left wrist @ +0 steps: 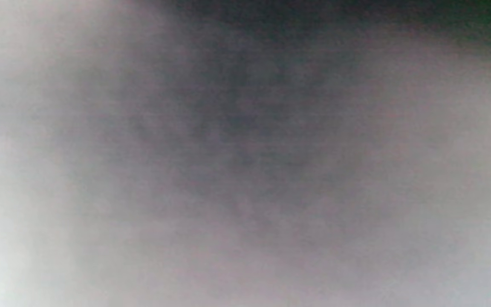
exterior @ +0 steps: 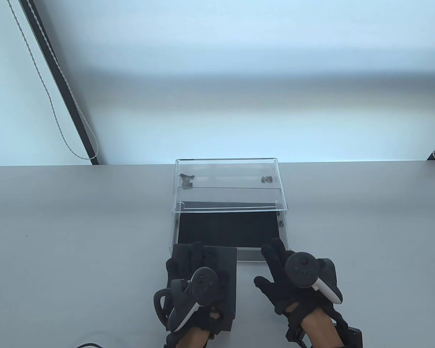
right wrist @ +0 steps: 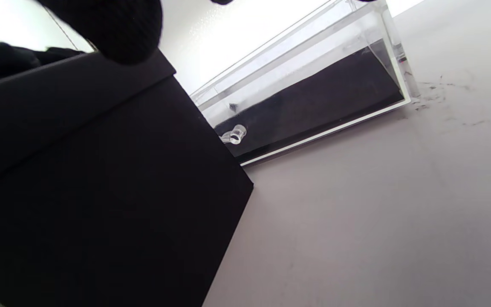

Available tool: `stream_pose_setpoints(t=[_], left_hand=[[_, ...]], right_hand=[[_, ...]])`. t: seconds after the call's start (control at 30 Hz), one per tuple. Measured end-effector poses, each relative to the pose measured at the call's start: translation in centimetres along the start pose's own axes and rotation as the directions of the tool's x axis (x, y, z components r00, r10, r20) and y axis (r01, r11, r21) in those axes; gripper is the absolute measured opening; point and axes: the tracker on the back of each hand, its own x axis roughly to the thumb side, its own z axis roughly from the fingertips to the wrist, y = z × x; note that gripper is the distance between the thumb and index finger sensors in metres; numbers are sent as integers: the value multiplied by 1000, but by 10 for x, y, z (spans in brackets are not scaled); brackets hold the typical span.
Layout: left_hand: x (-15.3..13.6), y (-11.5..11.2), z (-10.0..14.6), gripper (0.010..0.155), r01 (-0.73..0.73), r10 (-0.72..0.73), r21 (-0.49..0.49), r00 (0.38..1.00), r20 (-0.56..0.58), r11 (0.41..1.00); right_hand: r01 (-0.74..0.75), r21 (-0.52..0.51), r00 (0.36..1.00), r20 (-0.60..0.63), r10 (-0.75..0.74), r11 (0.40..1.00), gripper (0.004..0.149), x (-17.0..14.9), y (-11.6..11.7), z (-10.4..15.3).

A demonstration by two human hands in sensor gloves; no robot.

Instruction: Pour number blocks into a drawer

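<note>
A clear acrylic case [exterior: 228,170] stands mid-table with its drawer [exterior: 250,253] pulled out toward me; the drawer floor is lined black. A black box [exterior: 228,261] sits on the table just left of the drawer's front. My left hand [exterior: 197,264] lies over the box top and grips it, fingers reaching its far edge. My right hand [exterior: 272,264] is open with fingers spread, at the drawer's front right corner. In the right wrist view the black box [right wrist: 100,192] fills the left, and the drawer [right wrist: 313,106] with its clear knob [right wrist: 235,135] is behind. No number blocks show.
Small dark bits [exterior: 186,179] lie inside the back of the case. The grey table [exterior: 76,235] stretches to both sides. A beaded cord [exterior: 58,119] hangs at the back left. The left wrist view is a grey blur.
</note>
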Motion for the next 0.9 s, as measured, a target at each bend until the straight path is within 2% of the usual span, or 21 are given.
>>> stream_pose_setpoints(t=[0.57, 0.73, 0.9], left_hand=[[40, -12, -4, 71, -5, 4, -12, 1000, -18, 1000], [43, -12, -5, 71, -18, 18, -15, 1000, -22, 1000], [40, -3, -5, 69, -100, 100, -7, 995, -7, 995]], right_hand=[[38, 8, 999, -33, -38, 999, 83, -11, -2, -2], [54, 4, 997, -46, -54, 999, 83, -14, -4, -2], [93, -6, 995, -42, -93, 996, 82, -16, -6, -2]])
